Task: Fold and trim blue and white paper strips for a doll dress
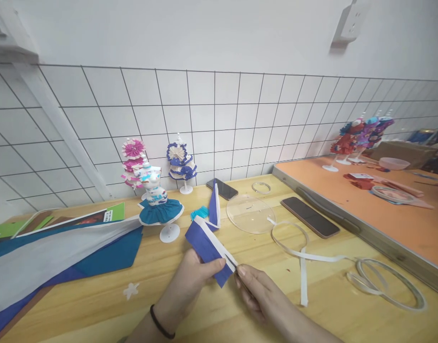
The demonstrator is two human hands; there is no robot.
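My left hand (188,281) is closed on a purple paper strip (207,245) with a white band along its edge, thumb on top near the lower end. Beyond the hand the strip folds and its far part stands up from the table. My right hand (256,290) is closed around a slim dark tool (232,261), whose tip lies along the strip's white band. Fingers hide most of the tool, so I cannot tell its kind. Behind the strip lies a small pleated turquoise piece (199,213). To the left stands a miniature dress form (156,190) in a teal skirt.
Rolls of tape (390,286), a clear round lid (251,214) and two phones (310,216) lie on the wooden table. Coloured sheets (108,252) and a white star (131,290) are at left. A raised orange table (365,205) with more dressed forms stands at right.
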